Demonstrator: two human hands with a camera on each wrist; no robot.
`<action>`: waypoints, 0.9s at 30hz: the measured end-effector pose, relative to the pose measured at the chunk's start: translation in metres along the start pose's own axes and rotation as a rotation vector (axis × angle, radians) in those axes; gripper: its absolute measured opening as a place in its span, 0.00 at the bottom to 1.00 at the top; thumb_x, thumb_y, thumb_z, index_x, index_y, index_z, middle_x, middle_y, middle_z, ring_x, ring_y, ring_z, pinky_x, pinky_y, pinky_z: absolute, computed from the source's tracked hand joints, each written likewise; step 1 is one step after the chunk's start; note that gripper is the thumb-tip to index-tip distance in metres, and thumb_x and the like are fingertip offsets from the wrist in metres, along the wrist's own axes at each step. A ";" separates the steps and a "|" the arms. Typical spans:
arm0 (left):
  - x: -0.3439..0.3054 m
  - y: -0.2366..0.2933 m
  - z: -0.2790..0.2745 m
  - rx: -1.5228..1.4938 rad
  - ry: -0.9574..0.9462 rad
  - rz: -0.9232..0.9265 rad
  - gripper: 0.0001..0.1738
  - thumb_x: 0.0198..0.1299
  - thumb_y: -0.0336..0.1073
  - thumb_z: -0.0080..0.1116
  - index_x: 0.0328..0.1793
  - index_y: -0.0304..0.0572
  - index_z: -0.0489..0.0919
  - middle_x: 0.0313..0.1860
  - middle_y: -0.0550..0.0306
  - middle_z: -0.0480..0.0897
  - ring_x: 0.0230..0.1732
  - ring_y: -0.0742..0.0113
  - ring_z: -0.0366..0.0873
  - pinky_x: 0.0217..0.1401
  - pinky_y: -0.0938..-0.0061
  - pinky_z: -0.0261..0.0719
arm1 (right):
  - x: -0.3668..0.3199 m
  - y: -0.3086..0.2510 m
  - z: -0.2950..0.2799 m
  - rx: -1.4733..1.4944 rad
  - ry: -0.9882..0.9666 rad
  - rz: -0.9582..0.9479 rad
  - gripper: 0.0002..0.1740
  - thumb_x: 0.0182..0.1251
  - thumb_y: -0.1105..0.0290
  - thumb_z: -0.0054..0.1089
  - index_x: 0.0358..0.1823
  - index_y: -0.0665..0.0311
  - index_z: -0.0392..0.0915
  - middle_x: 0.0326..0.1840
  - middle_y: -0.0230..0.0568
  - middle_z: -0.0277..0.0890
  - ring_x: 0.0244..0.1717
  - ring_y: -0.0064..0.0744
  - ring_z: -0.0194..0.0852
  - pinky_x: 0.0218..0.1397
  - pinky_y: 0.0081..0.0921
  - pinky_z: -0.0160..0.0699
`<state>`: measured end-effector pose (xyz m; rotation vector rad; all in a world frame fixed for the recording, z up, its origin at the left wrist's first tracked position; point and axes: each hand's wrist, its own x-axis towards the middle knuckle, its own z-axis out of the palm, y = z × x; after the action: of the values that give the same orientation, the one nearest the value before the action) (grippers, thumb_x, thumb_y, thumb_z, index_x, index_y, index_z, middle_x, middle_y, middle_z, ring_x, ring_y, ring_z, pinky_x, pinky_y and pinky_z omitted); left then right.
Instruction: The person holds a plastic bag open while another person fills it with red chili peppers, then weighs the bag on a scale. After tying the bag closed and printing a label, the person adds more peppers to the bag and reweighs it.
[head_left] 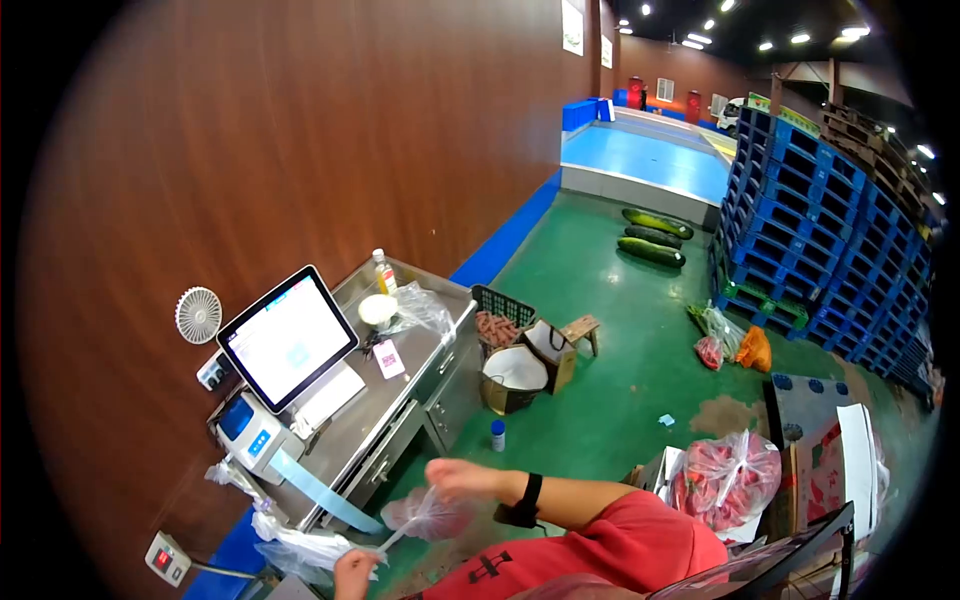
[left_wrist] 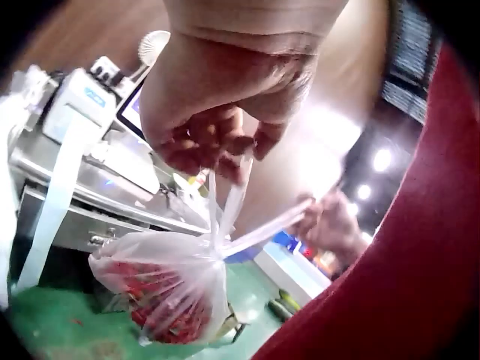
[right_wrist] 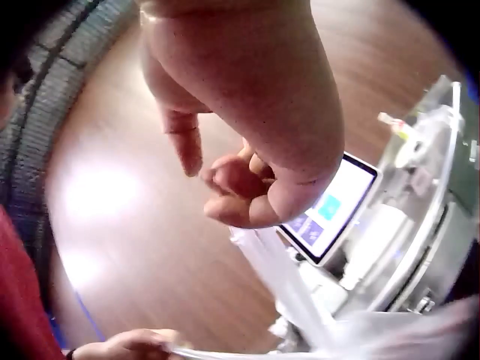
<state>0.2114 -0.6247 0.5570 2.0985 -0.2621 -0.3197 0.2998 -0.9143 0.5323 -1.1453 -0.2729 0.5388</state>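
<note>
Between my two hands hangs a knotted-looking clear plastic bag, gathered at its neck. Red, elongated produce shows through its film in the left wrist view, where the bag hangs under my left hand. That hand's fingers curl round two thin strips of the bag's top. My right hand grips another strip, stretched sideways from the gathered neck. In the right wrist view, the right hand has curled fingers at the end of the white strip, its thumb held apart.
A metal desk bears a touchscreen and a label printer with a long paper strip. Boxes and a basket stand beside it. Large bagged red produce sits at right; blue pallets and long green melons lie beyond.
</note>
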 end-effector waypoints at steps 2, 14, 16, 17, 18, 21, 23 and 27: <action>0.020 0.003 0.006 0.160 -0.049 0.206 0.14 0.45 0.31 0.60 0.39 0.34 0.73 0.37 0.58 0.74 0.37 0.71 0.70 0.36 0.78 0.68 | -0.001 -0.022 0.035 -0.150 -0.270 -0.105 0.01 0.50 0.75 0.45 0.25 0.61 0.64 0.20 0.27 0.59 0.22 0.16 0.56 0.25 0.15 0.57; -0.016 0.252 -0.093 -0.433 -0.446 1.281 0.42 0.38 0.24 0.60 0.64 0.43 0.58 0.51 0.38 0.69 0.54 0.44 0.64 0.53 0.58 0.64 | -0.010 -0.040 0.124 0.058 -0.430 -0.084 0.07 0.50 0.73 0.48 0.32 0.63 0.66 0.29 0.30 0.66 0.33 0.19 0.65 0.36 0.16 0.62; -0.019 0.270 -0.089 -0.485 -0.504 1.417 0.35 0.39 0.22 0.57 0.59 0.42 0.65 0.47 0.39 0.72 0.50 0.48 0.68 0.51 0.61 0.66 | -0.016 -0.045 0.134 -0.098 -0.334 -0.174 0.09 0.51 0.71 0.50 0.34 0.63 0.67 0.32 0.30 0.68 0.35 0.19 0.65 0.38 0.16 0.64; -0.028 0.276 -0.080 -0.544 -0.394 1.494 0.25 0.46 0.28 0.55 0.54 0.42 0.70 0.45 0.39 0.73 0.49 0.52 0.70 0.52 0.64 0.67 | -0.022 -0.057 0.148 -0.013 -0.250 -0.096 0.09 0.51 0.71 0.51 0.35 0.63 0.68 0.34 0.31 0.69 0.36 0.19 0.65 0.40 0.16 0.64; -0.034 0.278 -0.076 -0.597 -0.280 1.556 0.16 0.52 0.33 0.53 0.49 0.41 0.75 0.44 0.39 0.74 0.47 0.56 0.72 0.52 0.67 0.68 | -0.026 -0.067 0.161 0.080 -0.165 -0.012 0.10 0.50 0.70 0.52 0.35 0.64 0.68 0.35 0.31 0.69 0.38 0.19 0.65 0.42 0.17 0.65; -0.020 0.263 -0.108 -0.519 -0.388 1.701 0.22 0.54 0.38 0.52 0.56 0.44 0.70 0.53 0.36 0.69 0.54 0.52 0.68 0.59 0.62 0.61 | -0.010 -0.043 0.147 0.033 -0.284 -0.104 0.10 0.49 0.71 0.50 0.34 0.64 0.67 0.35 0.33 0.68 0.38 0.22 0.65 0.43 0.19 0.65; -0.021 0.238 -0.126 -0.333 -0.269 1.568 0.23 0.49 0.34 0.53 0.54 0.40 0.71 0.48 0.40 0.72 0.49 0.52 0.71 0.54 0.63 0.64 | -0.002 -0.040 0.153 0.039 -0.271 -0.161 0.09 0.48 0.71 0.48 0.32 0.65 0.66 0.34 0.34 0.66 0.38 0.23 0.64 0.43 0.20 0.63; -0.028 0.189 -0.159 0.110 -0.065 1.317 0.27 0.38 0.25 0.54 0.51 0.33 0.71 0.40 0.47 0.77 0.39 0.53 0.75 0.44 0.67 0.71 | 0.004 -0.065 0.196 -0.045 -0.138 -0.105 0.06 0.48 0.73 0.45 0.30 0.64 0.65 0.32 0.36 0.64 0.39 0.25 0.62 0.44 0.20 0.59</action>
<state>0.2261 -0.5859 0.8020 1.5947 -1.5901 0.4272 0.2276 -0.7776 0.6696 -1.1325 -0.4639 0.5214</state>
